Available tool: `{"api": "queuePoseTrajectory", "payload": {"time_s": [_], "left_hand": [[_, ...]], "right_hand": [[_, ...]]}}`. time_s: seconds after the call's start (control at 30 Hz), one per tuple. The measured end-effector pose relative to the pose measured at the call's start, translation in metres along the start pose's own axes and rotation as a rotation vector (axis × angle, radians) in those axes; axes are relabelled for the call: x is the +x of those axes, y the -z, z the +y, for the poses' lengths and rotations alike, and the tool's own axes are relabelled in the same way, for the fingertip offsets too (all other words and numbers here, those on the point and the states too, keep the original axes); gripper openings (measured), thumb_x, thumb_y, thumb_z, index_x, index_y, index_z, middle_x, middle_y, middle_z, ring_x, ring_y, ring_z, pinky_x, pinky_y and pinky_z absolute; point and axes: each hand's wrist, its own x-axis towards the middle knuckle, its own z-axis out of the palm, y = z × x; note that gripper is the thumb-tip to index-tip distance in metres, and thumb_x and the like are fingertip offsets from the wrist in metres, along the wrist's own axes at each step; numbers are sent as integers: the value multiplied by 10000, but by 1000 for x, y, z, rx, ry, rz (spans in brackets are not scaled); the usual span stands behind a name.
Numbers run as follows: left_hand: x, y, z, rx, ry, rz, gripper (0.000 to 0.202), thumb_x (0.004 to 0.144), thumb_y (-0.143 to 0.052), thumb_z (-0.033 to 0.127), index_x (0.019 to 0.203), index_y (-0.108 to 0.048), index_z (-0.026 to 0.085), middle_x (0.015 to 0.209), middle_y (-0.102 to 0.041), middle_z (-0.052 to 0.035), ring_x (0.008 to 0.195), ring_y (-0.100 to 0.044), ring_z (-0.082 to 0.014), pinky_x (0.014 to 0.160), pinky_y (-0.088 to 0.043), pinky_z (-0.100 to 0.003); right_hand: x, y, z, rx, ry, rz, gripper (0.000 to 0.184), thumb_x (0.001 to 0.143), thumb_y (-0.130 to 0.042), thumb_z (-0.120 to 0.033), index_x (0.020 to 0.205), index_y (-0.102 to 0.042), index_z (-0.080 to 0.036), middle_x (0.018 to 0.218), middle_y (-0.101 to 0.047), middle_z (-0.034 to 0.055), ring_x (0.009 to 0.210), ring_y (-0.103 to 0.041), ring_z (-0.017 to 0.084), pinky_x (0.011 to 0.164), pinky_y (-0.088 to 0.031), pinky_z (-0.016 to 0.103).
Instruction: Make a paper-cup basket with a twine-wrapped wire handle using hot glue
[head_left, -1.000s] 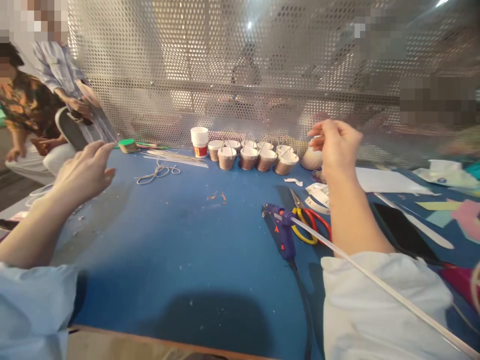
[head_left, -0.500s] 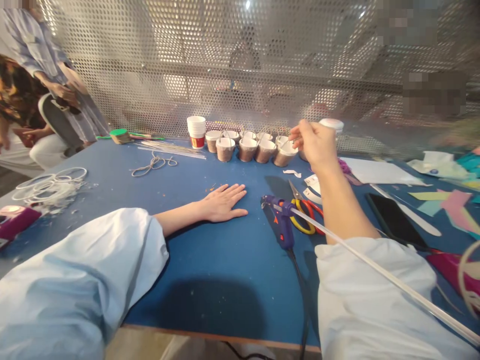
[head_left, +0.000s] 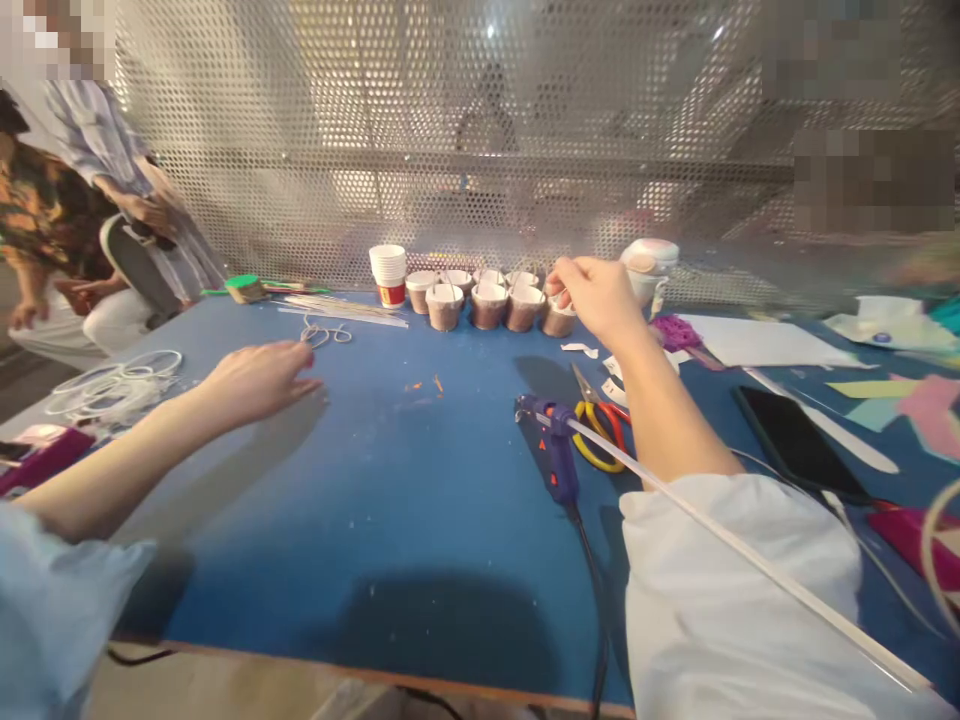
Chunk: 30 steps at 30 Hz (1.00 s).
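My right hand (head_left: 596, 300) reaches to the back of the table. Its thumb and fingers are pinched together at the rim of a brown-wrapped paper cup (head_left: 557, 320), the front right one of a group; the exact grip is partly hidden by the fingers. Beside it stand several similar small cups (head_left: 489, 308) with white rims, some with thin loop handles. My left hand (head_left: 259, 380) is raised over the left part of the table, a little blurred, fingers stretched out and holding nothing. A loose bundle of cord (head_left: 327, 332) lies just beyond its fingertips.
A purple glue gun (head_left: 551, 445) with a long clear stick lies before my right forearm, beside yellow-and-red scissors (head_left: 600, 435). A phone (head_left: 799, 440) and paper strips (head_left: 874, 390) are at the right. Stacked paper cups (head_left: 388, 272) stand behind; coiled white cord (head_left: 112, 390) lies left.
My left hand has lifted off the table and swung to the left. My right hand has moved slightly left and down, closer to the front right cup. The view has shifted a little.
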Motion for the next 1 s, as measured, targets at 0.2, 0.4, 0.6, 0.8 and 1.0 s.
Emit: {"api": "queuePoseTrajectory", "payload": {"time_s": [0.2,0.4,0.6,0.8,1.0], "left_hand": [[112,36,47,-127,79,362,422,925,-296,358,929,-666,154,1096,-634,-149,1026,-594,-312,782,-473,-390],[194,12,50,-190,86,409,401,880,-356,176,1200,-597,204,1263,-576,-124,1127,-549,-252,860,-480,-365],[222,7,50,-103,56,290,338,841,-408,188,1031,-688,181,1087,-673,-154,1037,-611,-289,805,-488,-366],[237,18,49,-11,10,200,316,791,-472,186,988,-710,118,1040,-689,-192,999,-639,-307,826,-477,-352],[239,23,46,39,-10,173,346,789,-509,157,1090,-668,92,1107,-667,-196,1052,-619,-291,860,-479,-352]], "right_hand": [[-6,6,-4,-153,-3,-54,335,901,-489,-356,683,-643,-153,597,-633,13,527,-571,130,577,-432,251],[-5,4,2,-209,-21,-101,346,888,-454,-360,662,-628,-165,609,-648,18,541,-574,136,584,-422,245],[-6,-1,5,-214,-24,-144,300,850,-483,-320,621,-607,-170,576,-637,9,528,-579,141,575,-419,245],[-6,-2,1,-163,-64,-179,296,854,-480,-320,639,-612,-165,650,-673,25,532,-586,128,565,-433,231],[-6,-5,3,-125,-97,-202,311,858,-490,-346,639,-615,-165,623,-668,22,496,-575,121,539,-439,228]]}}
